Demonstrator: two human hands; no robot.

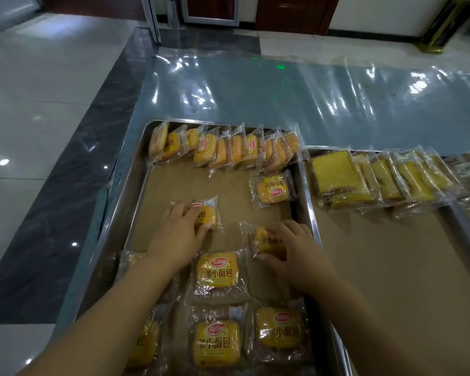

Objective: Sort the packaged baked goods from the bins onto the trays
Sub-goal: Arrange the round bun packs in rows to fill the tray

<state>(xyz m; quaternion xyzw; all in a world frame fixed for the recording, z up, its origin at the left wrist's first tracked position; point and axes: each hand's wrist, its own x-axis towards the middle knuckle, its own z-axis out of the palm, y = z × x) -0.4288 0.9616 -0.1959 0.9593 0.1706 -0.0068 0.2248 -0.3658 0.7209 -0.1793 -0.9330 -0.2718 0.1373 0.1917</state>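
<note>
My left hand grips a small yellow bread packet in the middle of the left metal tray, which is lined with brown paper. My right hand pinches a second bread packet near the tray's right rim. A row of the same packets stands along the tray's far edge. One more packet lies flat below that row. Several packets lie flat near me, partly under my forearms.
A second tray to the right holds a row of packaged yellow cake slices along its far edge. A third tray's corner shows at the far right. Clear plastic sheet covers the table. Tiled floor lies to the left.
</note>
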